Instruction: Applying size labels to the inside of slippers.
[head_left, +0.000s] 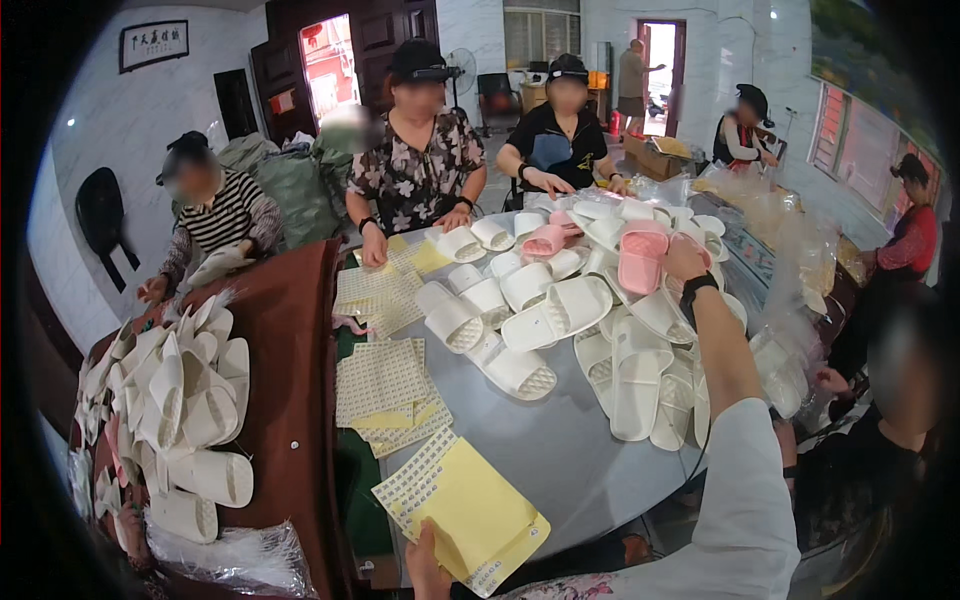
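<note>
Pink slipper (642, 258) is sitting on top of the white slippers (560, 310), R-hand part of the grey table (480, 400). R hand (686, 258) is resting right beside its R side, black wristband (698, 287) showing; fingers are mostly hidden, so can't tell if it's gripping or just touching. L hand (427, 560) is pinching yellow label sheets (480, 510) by the near L edge, thumb on top, over the table's near end. More sticker sheets (380, 385) are lying just beyond, along the table's L side. 2nd pink slipper (545, 240) is lying farther L in the same pile. Brown table (285, 400) is standing at far L, bearing another slipper heap (200, 390) + a clear plastic bag (235, 555) at its near end. Across from the wearer, person in floral top (415, 170) is keeping one hand by the sheets; person in black top (562, 150) is working at the pile's back edge. Striped-top person (225, 215) is standing at L, behind the brown table.
</note>
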